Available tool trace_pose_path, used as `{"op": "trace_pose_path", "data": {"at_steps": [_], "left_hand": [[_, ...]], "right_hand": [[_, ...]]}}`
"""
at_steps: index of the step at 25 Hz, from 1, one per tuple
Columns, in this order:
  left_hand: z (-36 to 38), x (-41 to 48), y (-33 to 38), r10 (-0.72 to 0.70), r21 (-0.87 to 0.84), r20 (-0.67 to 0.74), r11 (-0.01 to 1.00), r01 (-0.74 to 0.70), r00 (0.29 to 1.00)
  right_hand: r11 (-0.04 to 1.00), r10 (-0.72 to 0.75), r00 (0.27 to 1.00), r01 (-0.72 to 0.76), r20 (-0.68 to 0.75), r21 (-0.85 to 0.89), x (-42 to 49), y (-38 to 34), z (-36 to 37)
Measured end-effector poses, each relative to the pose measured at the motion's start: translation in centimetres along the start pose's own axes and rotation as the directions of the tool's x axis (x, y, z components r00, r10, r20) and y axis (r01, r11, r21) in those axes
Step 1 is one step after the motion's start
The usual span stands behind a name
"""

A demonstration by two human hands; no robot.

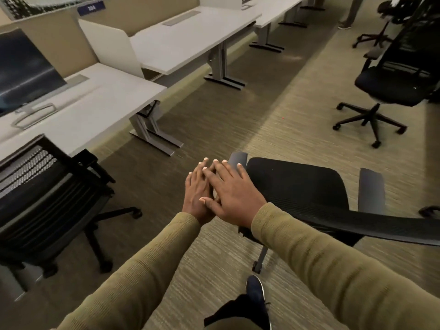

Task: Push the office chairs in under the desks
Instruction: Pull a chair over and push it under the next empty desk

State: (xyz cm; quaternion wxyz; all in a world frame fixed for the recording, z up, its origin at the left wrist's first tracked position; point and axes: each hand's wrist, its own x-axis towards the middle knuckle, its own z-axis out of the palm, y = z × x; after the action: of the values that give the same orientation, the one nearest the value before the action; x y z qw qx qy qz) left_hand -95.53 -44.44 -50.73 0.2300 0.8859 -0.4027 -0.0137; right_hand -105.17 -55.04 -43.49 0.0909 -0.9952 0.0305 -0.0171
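A black mesh office chair (297,186) with grey armrests stands on the carpet in front of me, out in the aisle, away from the desks. My right hand (234,194) lies flat over my left hand (197,191), fingers spread, just left of the chair's left armrest (238,158); neither hand holds anything. A second black chair (45,201) sits at the near desk (90,110) on the left, partly tucked under it. A third black chair (392,84) stands loose at the right of the aisle.
A row of white desks (190,39) with grey legs runs along the left, a monitor (23,70) on the nearest. Another chair (373,36) and a person's legs (350,13) are far back right. My foot (256,289) is on the carpet below.
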Motion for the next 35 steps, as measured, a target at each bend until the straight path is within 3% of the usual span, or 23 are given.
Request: {"op": "trace_pose_path", "data": {"at_steps": [3,6,8,11,17,21,26,31,35], "left_hand": [[1.3,2.6,4.1,0.067,-0.164,0.062,0.985,-0.056,0.996],[1.2,3.7,7.2,-0.007,-0.531,0.090,0.846,0.054,0.996],[0.8,4.2,8.4,0.046,-0.597,0.105,0.802,0.026,0.993],[-0.3,4.6,10.0,0.123,-0.510,0.243,0.860,0.019,0.962],[0.0,3.2,15.8,0.120,-0.135,0.511,0.989,-0.058,0.851],[1.4,0.6,20.5,0.009,0.086,0.394,0.995,-0.046,0.919],[4.5,-4.0,26.7,-0.109,0.138,0.093,0.986,0.095,0.990],[8.0,-4.6,32.6,-0.214,0.123,-0.065,0.968,0.221,0.975],[9.5,-2.3,36.2,-0.218,0.045,-0.156,0.973,0.227,0.964]], "right_hand": [[0.998,0.057,0.998,-0.057,-0.017,0.006,-1.4,3.2,-1.5],[0.989,0.092,0.996,-0.091,-0.001,0.117,-3.9,6.5,-2.5],[0.979,0.099,0.994,-0.105,0.043,0.173,-5.6,8.8,-2.7],[0.970,0.098,0.991,-0.115,0.086,0.216,-7.4,11.2,-2.7],[0.971,0.090,0.986,-0.119,0.142,0.208,-12.5,15.1,-3.2],[0.987,0.071,0.988,-0.089,0.134,0.135,-17.4,18.4,-4.1],[0.995,0.083,0.995,-0.085,0.053,0.046,-24.3,24.1,-4.6],[1.000,0.003,0.999,-0.003,-0.032,-0.022,-26.1,30.4,-5.8],[0.999,-0.023,0.996,0.020,-0.084,-0.034,-24.8,35.0,-7.2]]}}
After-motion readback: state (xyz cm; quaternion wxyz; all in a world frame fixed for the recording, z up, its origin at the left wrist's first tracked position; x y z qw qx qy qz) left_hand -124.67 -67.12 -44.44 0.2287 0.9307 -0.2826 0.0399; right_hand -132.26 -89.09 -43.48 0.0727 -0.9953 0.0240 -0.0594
